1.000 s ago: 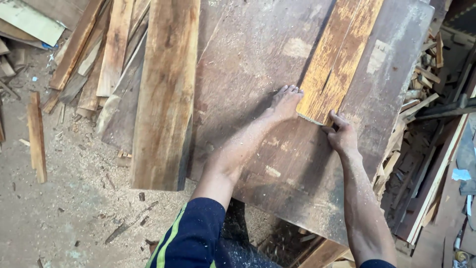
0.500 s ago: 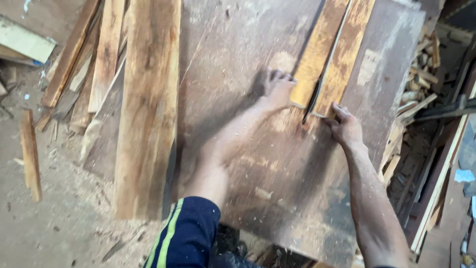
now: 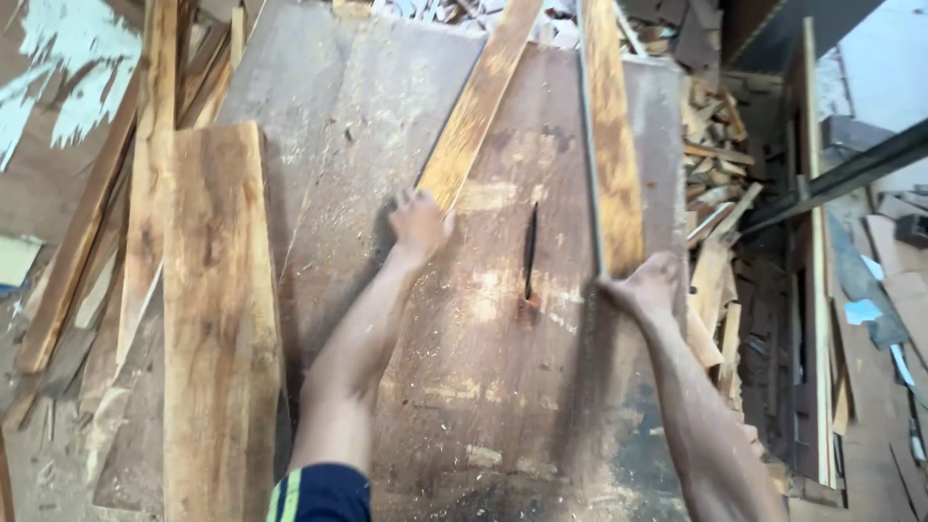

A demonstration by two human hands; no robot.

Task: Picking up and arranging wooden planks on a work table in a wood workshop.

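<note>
Hands [image 3: 420,224] on two split strips [image 3: 478,106]

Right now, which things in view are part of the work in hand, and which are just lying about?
In hand:
left strip, at the left hand
right strip, at the right hand
saw slot between them
dusty table top

Lying about:
wide plank on the left
thin boards beside it
offcut pile on the right

Sawmill workshop: saw table [image 3: 464,406], offcuts [image 3: 715,145]
</note>
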